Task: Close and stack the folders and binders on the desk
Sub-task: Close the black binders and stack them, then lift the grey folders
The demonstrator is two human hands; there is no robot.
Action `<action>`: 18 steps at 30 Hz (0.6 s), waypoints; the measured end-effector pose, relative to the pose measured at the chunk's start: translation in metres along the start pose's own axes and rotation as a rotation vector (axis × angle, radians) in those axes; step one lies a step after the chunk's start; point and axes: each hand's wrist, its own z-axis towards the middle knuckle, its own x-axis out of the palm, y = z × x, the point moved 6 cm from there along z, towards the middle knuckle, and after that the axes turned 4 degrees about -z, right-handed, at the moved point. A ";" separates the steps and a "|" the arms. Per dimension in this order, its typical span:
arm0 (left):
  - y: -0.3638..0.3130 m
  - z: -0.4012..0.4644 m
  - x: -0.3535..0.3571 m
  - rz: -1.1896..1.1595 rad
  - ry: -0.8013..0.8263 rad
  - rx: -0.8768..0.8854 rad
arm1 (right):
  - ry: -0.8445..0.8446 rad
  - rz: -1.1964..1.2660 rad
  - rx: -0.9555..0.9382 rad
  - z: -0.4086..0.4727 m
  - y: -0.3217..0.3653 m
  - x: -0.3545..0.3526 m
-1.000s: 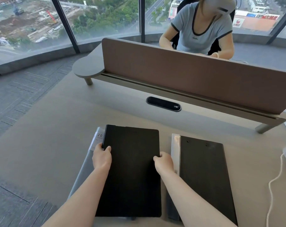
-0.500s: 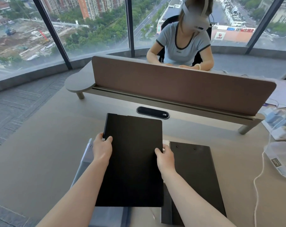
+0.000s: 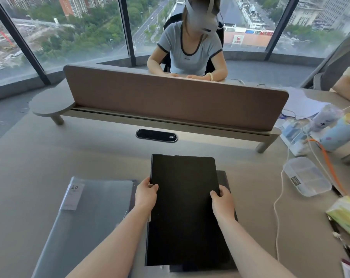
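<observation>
My left hand (image 3: 146, 192) and right hand (image 3: 222, 201) grip the closed black binder (image 3: 185, 209) over the black clipboard folder (image 3: 225, 182); the grey folder (image 3: 94, 213), at nine o'clock, remains unstacked.

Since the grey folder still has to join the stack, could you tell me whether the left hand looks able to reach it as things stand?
Probably yes, once it lets go: the left hand grips the black binder, and the grey folder lies uncovered just beside that forearm.

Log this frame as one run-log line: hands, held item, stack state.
left hand grips black folder left edge | right hand grips right edge | folder over dark clipboard | grey folder apart, unstacked
</observation>
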 end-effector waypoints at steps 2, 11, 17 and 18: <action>0.009 -0.003 0.016 0.028 0.013 -0.017 | -0.002 -0.020 0.015 0.006 -0.013 -0.010; 0.032 -0.008 0.059 0.144 0.068 -0.009 | 0.021 -0.208 0.084 0.027 -0.049 -0.035; 0.042 -0.005 0.068 0.315 0.033 0.030 | 0.008 -0.386 0.125 0.041 -0.058 -0.038; 0.042 -0.005 0.069 0.339 0.024 0.031 | -0.010 -0.416 0.138 0.042 -0.059 -0.039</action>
